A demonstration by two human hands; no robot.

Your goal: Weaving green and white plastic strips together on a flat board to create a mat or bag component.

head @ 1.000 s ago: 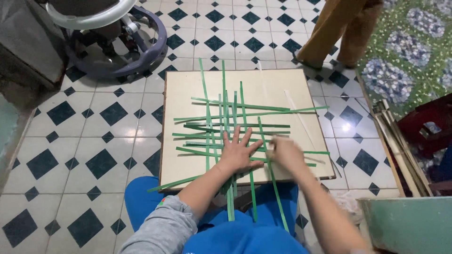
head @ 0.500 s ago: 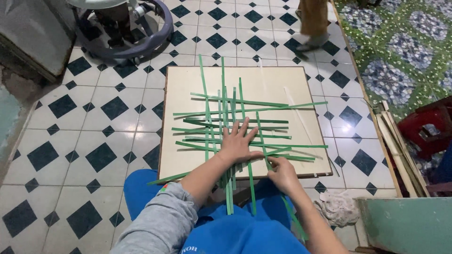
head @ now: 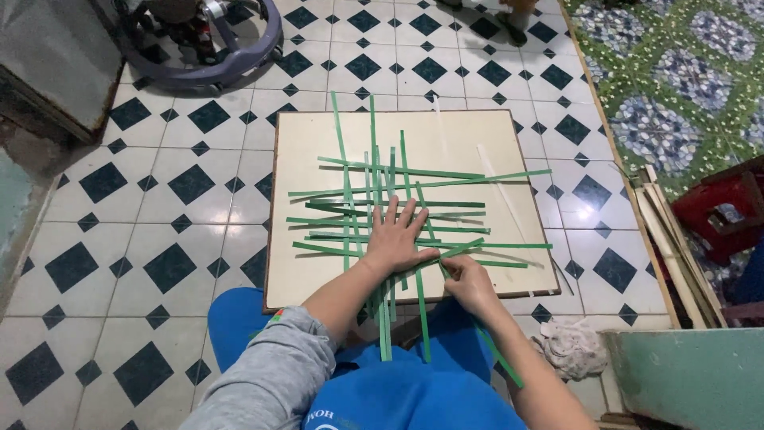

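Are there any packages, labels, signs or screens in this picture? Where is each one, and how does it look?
Printed mark on the blue clothing: bottom edge of the view, below the left hand; small pale letters on blue cloth, partly cut off.
No packages, signs or screens are visible.

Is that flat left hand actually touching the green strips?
Touching: the head view shows the left hand lying palm-down, fingers spread, directly on the green strips.
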